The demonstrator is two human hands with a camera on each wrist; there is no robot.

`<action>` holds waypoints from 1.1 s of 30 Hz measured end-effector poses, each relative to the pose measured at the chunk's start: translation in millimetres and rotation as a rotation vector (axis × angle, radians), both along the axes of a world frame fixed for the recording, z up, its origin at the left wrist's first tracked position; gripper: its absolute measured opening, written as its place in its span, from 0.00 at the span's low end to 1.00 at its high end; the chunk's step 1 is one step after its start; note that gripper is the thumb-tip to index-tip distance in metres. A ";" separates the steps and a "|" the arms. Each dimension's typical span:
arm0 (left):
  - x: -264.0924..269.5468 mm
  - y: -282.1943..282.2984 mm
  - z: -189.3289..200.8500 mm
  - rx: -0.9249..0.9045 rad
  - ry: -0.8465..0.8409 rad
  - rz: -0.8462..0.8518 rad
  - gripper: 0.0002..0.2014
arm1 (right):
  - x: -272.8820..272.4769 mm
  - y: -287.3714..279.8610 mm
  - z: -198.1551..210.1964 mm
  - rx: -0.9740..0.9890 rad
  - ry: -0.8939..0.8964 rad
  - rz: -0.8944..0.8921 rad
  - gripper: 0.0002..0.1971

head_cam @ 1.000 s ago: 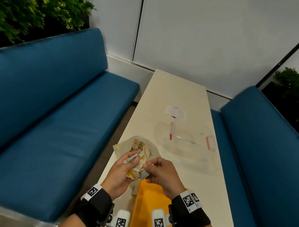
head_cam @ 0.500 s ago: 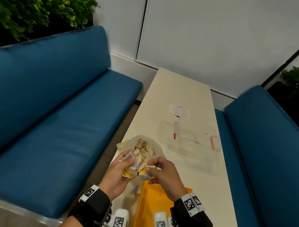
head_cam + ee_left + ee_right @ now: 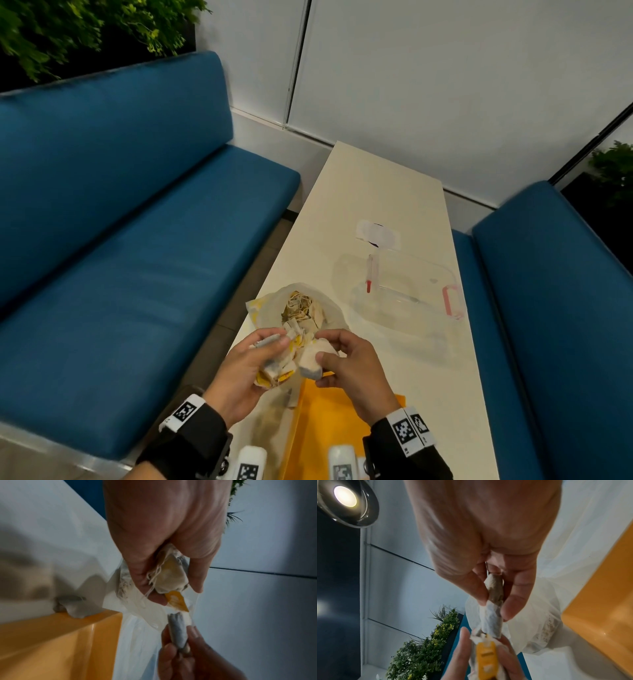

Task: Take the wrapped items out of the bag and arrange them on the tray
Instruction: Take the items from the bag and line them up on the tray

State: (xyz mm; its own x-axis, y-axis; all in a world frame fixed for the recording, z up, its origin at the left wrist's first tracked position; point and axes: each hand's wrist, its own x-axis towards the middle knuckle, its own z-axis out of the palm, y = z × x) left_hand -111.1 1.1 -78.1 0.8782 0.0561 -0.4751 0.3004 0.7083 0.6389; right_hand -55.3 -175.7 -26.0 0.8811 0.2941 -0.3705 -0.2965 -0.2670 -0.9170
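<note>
right grip (image 3: 346, 363) now pinches one wrapped item (image 3: 312, 360), pulled clear of the bundle (image 3: 277, 359) my left grip (image 3: 246, 370) clasps above the tray (image 3: 329, 421); i judge placement next.

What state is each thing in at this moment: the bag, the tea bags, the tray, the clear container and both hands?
Plastic bag: open on the table, tea bags still inside.
Bunch of tea bags: gripped in the left hand, above the table.
Single tea bag: pinched by the right hand, beside the bunch.
Orange tray: on the table, no tea bags visible on it.
Clear container: on the table, untouched.
</note>
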 end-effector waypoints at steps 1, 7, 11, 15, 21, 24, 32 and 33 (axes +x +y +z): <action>-2.3 -1.5 -1.5 0.034 0.008 -0.032 0.19 | -0.3 0.2 0.0 0.001 0.003 0.000 0.12; -9.3 -10.9 -3.8 0.099 0.010 -0.102 0.18 | -0.1 4.0 -2.9 -0.014 -0.003 -0.031 0.06; -10.3 -11.5 -4.8 0.203 -0.013 -0.158 0.23 | 0.0 7.7 -7.7 -0.066 -0.085 -0.054 0.06; -9.4 -12.4 -3.6 0.243 -0.025 -0.175 0.17 | -1.1 8.6 -9.2 -0.054 -0.103 -0.056 0.09; -11.8 -6.5 -9.3 0.117 -0.015 -0.136 0.14 | -1.0 0.2 -7.7 0.045 0.029 -0.036 0.05; -13.0 -2.7 -11.6 0.093 -0.014 -0.139 0.13 | -3.1 -1.8 -5.7 0.067 0.040 -0.017 0.09; -12.2 13.1 -17.8 0.002 -0.032 -0.113 0.19 | -2.0 -7.7 -8.0 -0.005 0.002 -0.077 0.02; -12.8 15.9 -18.1 -0.006 -0.037 -0.110 0.21 | -0.9 -9.1 -8.4 -0.013 0.001 -0.084 0.02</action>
State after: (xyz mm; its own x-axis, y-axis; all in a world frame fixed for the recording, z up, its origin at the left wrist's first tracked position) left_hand -123.9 17.0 -96.2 0.8958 -0.0447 -0.4421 0.3530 0.6760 0.6468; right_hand -56.3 -184.8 -34.5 0.9019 0.2145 -0.3750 -0.3196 -0.2526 -0.9132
